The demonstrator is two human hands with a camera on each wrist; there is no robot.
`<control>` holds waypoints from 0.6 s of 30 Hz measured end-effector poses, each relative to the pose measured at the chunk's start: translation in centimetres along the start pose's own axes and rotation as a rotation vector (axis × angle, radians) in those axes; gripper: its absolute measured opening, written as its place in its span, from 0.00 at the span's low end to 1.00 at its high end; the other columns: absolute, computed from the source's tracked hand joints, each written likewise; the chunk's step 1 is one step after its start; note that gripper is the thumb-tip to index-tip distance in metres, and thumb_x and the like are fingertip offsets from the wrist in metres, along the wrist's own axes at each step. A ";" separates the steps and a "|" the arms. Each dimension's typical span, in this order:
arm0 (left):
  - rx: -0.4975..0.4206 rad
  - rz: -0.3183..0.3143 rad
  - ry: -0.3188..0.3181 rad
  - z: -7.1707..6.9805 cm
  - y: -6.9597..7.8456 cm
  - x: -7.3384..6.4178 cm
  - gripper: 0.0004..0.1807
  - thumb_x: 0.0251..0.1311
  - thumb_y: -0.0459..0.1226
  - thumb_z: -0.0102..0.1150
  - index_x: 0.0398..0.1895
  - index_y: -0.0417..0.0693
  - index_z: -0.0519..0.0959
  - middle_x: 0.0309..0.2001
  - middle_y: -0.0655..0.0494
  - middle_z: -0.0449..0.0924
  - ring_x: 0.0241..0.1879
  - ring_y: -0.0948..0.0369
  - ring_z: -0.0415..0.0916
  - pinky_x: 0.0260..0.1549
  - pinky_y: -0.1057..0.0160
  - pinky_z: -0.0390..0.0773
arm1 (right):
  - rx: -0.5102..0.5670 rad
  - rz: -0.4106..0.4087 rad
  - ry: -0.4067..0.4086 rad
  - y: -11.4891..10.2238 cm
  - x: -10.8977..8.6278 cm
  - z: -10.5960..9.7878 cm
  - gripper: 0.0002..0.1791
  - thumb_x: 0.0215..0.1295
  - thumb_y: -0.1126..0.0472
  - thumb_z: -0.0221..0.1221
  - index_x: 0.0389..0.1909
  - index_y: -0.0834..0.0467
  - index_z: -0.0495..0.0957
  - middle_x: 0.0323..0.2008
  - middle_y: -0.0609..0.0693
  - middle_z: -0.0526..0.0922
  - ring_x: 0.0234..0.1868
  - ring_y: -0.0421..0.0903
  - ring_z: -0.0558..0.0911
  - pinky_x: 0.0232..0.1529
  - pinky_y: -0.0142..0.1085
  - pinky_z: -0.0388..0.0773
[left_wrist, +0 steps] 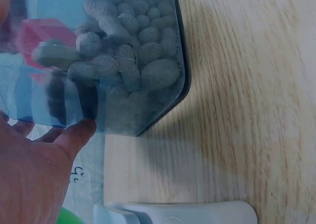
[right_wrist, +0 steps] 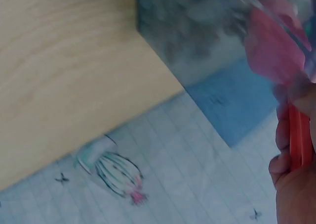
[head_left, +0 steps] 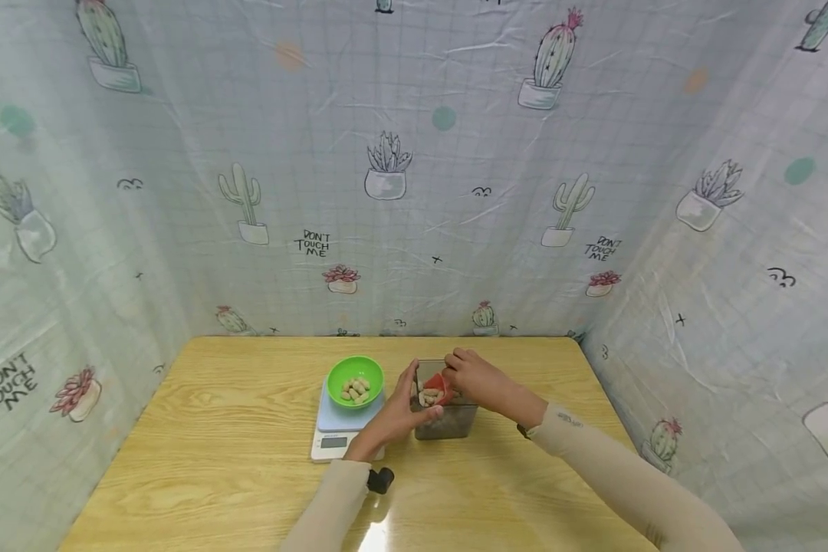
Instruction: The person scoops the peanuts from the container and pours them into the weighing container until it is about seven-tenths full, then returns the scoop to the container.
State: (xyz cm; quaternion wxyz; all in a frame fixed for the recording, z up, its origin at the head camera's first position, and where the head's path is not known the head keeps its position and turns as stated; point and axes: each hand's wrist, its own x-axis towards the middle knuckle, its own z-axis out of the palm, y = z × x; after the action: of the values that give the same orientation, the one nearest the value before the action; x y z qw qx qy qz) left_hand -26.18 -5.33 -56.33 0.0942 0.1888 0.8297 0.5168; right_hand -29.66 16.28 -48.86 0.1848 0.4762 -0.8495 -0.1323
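The red plastic scoop (right_wrist: 276,56), holding tan peanuts (head_left: 431,396), sits inside the transparent grey box (head_left: 445,427); the right hand (head_left: 479,381) grips its handle. The left hand (head_left: 396,418) clasps the box, presumably for stability. The round green bowl (head_left: 355,368) rests on the white scale (head_left: 345,422), apparently for weighing.

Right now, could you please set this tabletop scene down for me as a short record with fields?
left hand: touching the container at its near left corner
right hand: holding the red scoop by its handle
scoop position: head inside the container
container: see-through, with peanuts in it
green bowl: on the scale, with more peanuts in it
scale: left of the container in the head view; display too small to read
table: wood-grained
backdrop: cactus-print sheet
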 end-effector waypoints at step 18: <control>0.005 -0.002 0.021 0.4 -0.2 0.1 0.59 0.57 0.62 0.62 0.79 0.67 0.32 0.81 0.51 0.32 0.75 0.42 0.51 0.66 0.40 0.66 | 0.196 0.075 0.094 -0.4 -0.6 1.5 0.07 0.56 0.57 0.71 0.32 0.54 0.85 0.32 0.46 0.76 0.31 0.42 0.65 0.35 0.35 0.67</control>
State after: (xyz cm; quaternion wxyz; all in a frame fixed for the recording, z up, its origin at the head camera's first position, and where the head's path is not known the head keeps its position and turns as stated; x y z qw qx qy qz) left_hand -26.14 -5.08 -56.71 0.0853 0.1828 0.8322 0.5165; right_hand -29.75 16.71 -50.51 0.1818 0.4655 -0.8660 -0.0191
